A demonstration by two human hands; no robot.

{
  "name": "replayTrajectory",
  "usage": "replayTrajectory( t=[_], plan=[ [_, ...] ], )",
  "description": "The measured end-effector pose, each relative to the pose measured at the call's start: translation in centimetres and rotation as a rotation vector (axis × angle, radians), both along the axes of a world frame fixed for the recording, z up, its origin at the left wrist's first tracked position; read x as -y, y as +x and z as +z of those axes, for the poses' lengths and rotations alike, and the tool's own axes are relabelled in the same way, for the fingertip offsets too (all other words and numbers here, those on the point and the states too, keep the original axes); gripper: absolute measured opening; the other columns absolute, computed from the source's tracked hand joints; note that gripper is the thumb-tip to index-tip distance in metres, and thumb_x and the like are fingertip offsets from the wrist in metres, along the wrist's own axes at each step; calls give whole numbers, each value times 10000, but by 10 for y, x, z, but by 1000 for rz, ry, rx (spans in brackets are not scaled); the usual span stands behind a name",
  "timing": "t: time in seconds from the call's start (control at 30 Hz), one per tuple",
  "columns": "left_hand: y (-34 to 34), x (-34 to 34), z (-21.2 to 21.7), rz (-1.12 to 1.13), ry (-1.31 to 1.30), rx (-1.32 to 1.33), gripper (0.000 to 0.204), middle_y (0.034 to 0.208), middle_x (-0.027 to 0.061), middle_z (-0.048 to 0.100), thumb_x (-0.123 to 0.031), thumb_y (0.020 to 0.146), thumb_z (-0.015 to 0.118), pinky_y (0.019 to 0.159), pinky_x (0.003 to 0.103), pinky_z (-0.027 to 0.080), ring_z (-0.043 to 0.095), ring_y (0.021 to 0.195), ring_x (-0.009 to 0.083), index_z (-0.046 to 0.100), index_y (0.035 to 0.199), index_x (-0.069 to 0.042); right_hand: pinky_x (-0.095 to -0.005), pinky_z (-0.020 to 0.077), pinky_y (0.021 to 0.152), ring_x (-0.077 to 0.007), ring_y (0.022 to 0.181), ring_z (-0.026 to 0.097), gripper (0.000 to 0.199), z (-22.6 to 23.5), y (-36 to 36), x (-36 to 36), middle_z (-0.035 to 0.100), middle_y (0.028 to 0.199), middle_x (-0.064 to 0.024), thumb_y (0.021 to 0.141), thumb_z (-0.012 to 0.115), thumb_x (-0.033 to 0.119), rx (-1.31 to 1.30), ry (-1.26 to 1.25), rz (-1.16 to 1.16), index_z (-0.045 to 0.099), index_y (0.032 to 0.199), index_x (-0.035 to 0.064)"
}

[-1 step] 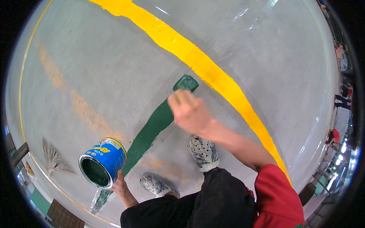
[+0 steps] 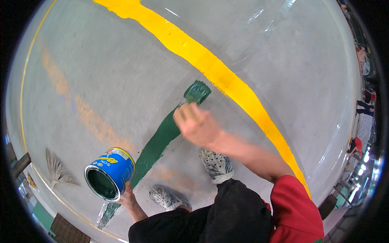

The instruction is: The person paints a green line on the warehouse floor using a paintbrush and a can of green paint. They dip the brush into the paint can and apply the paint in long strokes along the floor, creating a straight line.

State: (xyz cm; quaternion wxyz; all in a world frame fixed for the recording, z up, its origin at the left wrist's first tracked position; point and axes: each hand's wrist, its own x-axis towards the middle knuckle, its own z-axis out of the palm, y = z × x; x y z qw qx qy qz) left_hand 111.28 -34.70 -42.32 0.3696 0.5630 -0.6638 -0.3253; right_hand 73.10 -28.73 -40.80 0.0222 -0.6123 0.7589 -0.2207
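My left hand [image 2: 128,198] grips a blue paint can [image 2: 121,161] from below and the side. The can is tilted, its open mouth facing me, with dark green paint [image 2: 101,183] inside. Over the upper part of a green painted stripe [image 2: 156,146] on the floor is my right hand [image 2: 197,124], closed and slightly blurred. Whatever its fingers hold is hidden behind the fist. Just beyond the knuckles lies a patch of wet-looking green paint [image 2: 197,91], streaked and close to a yellow stripe [image 2: 219,73].
My feet, in patterned clogs [image 2: 216,165], stand right of the green stripe on the grey floor [image 2: 121,73]. A bundle of thin twigs like a broom head [image 2: 58,168] lies at the left. A brown woven mat [image 2: 69,229] is at lower left. People show at the far right edge.
My right hand has shifted a little toward me and to the left along the green stripe, showing more of the wet patch. My left hand and the can stay nearly still.
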Motion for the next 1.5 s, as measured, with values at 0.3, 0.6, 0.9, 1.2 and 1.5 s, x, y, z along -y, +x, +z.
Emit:
replayTrajectory(
  t=[0.3, 0.6, 0.9, 1.2, 1.5],
  plan=[
    [2, -3, 5, 15, 20, 78, 787, 1369, 175, 569, -141, 766, 866, 1017, 439, 494, 600, 1160, 305, 464, 1421, 29, -285, 532, 544, -213, 748, 582, 130, -9, -5, -2, 536, 808, -91, 748, 635, 86, 14, 48, -115, 580, 837, 9],
    [2, -6, 11, 45, 18, 221, 706, 1287, 155, 624, -149, 744, 845, 983, 441, 504, 624, 1075, 320, 531, 1353, 23, -323, 527, 520, -230, 745, 602, 237, -12, -5, -7, 542, 834, -88, 688, 679, 64, 108, -80, -3, 596, 908, 33],
    [-8, -4, 17, 33, 13, 230, 662, 1234, 169, 652, -141, 742, 823, 958, 436, 515, 638, 1037, 324, 552, 1320, 34, -311, 537, 546, -236, 763, 605, 132, -4, 18, -5, 557, 830, -95, 756, 616, 95, 251, -192, 198, 571, 863, 33],
    [8, -8, 5, -27, 46, 133, 920, 1441, 170, 500, -279, 766, 907, 1069, 473, 447, 534, 1252, 328, 399, 1479, 3, -379, 544, 618, -299, 790, 653, 168, -23, 38, -10, 622, 902, -133, 779, 656, 19, 394, -88, 205, 626, 945, 16],
    [4, -13, 13, 15, 55, 170, 812, 1354, 166, 571, -219, 754, 900, 1038, 449, 468, 580, 1174, 313, 478, 1403, 26, -375, 535, 655, -315, 770, 665, 143, -52, -61, -26, 652, 889, -148, 857, 694, -27, 381, -139, -279, 653, 986, 23]
  ],
)
